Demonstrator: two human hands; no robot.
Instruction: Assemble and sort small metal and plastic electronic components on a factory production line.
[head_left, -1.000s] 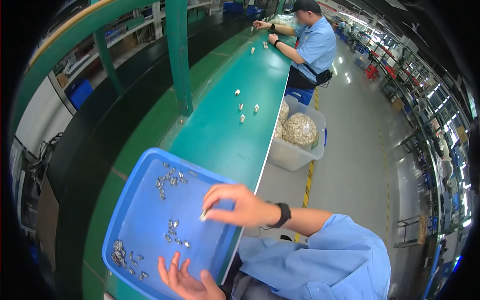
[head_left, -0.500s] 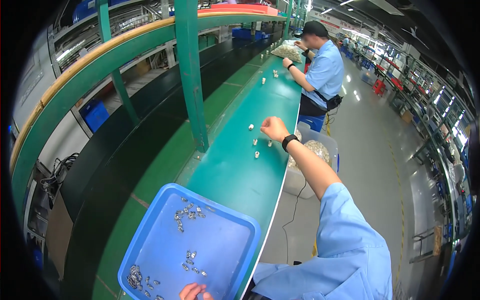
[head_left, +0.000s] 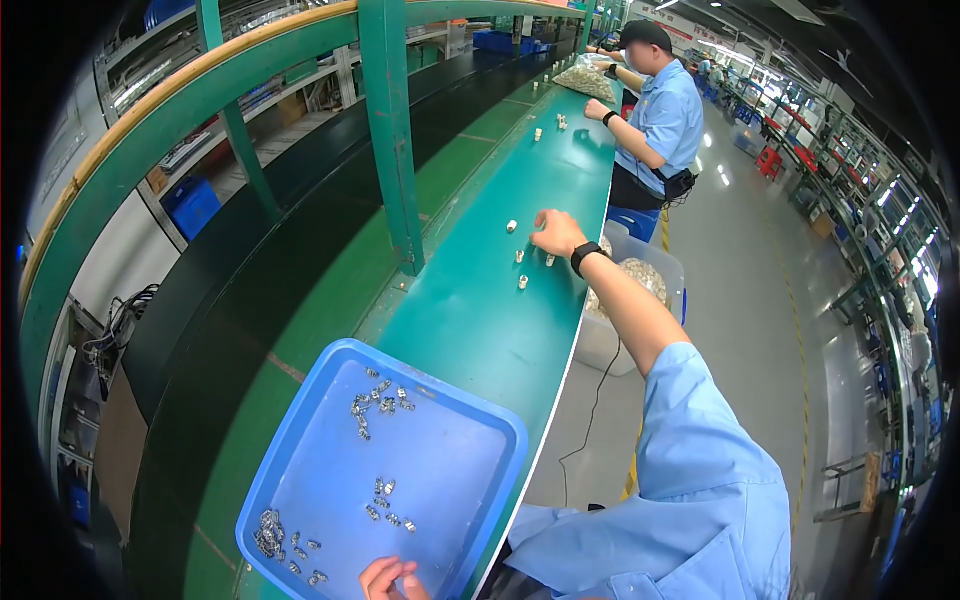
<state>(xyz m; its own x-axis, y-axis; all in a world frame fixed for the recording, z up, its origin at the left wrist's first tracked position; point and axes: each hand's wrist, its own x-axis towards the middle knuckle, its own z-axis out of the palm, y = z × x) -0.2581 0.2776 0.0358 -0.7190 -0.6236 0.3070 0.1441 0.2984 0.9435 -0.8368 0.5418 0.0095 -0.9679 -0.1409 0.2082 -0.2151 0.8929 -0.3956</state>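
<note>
1. Here's your right hand, out over the smooth green bench top, fingers curled in; whether they grip anything, I can't tell.
2. Small whitish cylindrical pieces sit right beside it!
3. Down low, small shiny silver metal parts lie scattered in your rectangular blue plastic tray.
4. Your left hand, partly cut off, shows loosely bent fingers at the tray's near end; its hold is unclear.

Right arm reached up from the lower right, nearly straight | right hand hung above and right of centre, fingers curled, grip hidden from me | left hand showed bent fingers at the bottom edge
</note>
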